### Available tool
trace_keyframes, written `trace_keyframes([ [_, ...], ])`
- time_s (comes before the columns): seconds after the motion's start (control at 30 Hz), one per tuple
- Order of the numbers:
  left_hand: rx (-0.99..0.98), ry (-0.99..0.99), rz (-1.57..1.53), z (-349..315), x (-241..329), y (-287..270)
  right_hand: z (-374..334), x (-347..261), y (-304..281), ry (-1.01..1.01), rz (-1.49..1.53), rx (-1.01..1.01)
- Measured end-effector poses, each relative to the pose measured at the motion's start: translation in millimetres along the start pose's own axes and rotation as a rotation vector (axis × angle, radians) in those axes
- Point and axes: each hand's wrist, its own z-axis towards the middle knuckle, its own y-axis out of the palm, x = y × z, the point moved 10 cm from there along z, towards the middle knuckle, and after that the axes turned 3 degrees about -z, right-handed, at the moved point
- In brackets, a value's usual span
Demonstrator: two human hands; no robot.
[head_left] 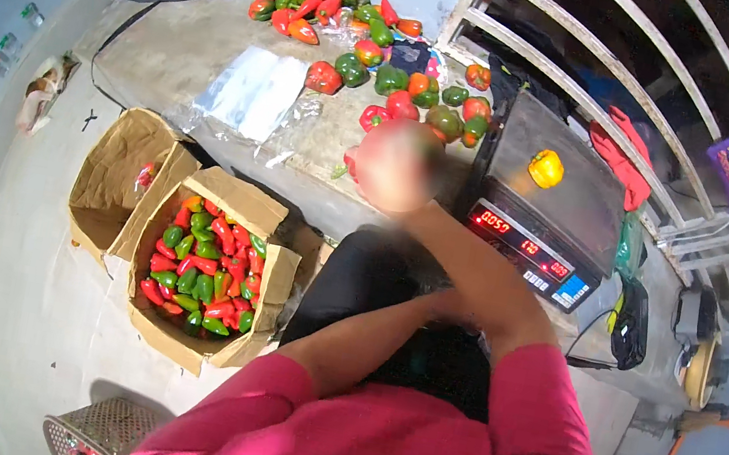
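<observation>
My right hand (399,175) reaches across to the left over the concrete counter, among loose bell peppers. A blur covers it, so its fingers and anything in them do not show. Close beside it lie a red bell pepper (375,118) and a dark green-brown bell pepper (444,123). My left hand (456,306) rests at my lap under my right forearm, its fingers hidden. To the right, one yellow bell pepper (547,168) sits on the black digital scale (524,124), whose red display is lit.
More red and green peppers (306,3) lie along the wall, with clear plastic bags (255,91) nearby. On the floor, a cardboard box (237,353) holds many peppers beside another open box (106,172). A plastic basket (105,426) stands lower left. White metal bars (604,31) run behind the scale.
</observation>
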Motion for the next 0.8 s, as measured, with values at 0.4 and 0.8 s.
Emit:
trace_keyframes([
  [0.4, -0.073, 0.01, 0.056, 26.3, -26.0, 14.0, 71.0, 42.8, 37.6, -0.053, -0.272, -0.144],
  [0.8, -0.184, -0.347, 0.507, -7.9, -27.4, 5.3, 30.4, 172.3, -99.3, 0.407, -0.17, 0.126],
])
